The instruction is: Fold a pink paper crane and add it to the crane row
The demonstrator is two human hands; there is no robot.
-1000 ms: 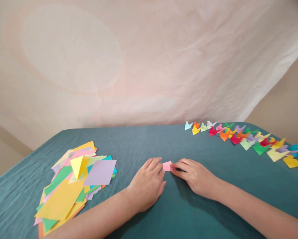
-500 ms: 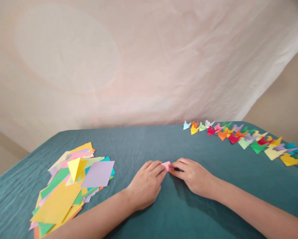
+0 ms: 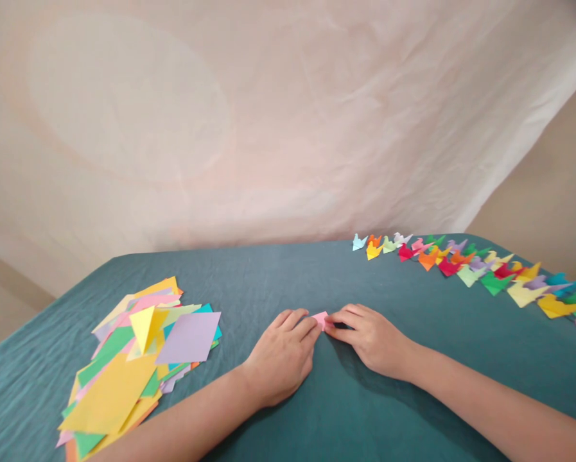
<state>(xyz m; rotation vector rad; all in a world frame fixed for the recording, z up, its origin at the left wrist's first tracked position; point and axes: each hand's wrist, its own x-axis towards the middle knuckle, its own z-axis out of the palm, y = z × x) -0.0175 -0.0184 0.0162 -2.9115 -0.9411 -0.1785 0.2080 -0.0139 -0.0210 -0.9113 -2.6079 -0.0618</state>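
Between my two hands, near the middle of the table, is a small folded piece of pink paper. My left hand grips its left side with the fingertips, its palm turned down close to the cloth. From the other side, my right hand pinches the paper's right edge between thumb and fingers. Only a small pink patch shows between the fingertips; the rest of the paper is covered by my fingers, so its exact fold cannot be made out.
On the left lies a loose pile of coloured paper sheets, with a lilac square and a folded yellow piece on top. Several folded paper birds stand in rows along the right back edge. A dark green cloth covers the table.
Both hands stay almost in place on the pink paper. The view has shifted very slightly, so the paper birds appear a little further left.
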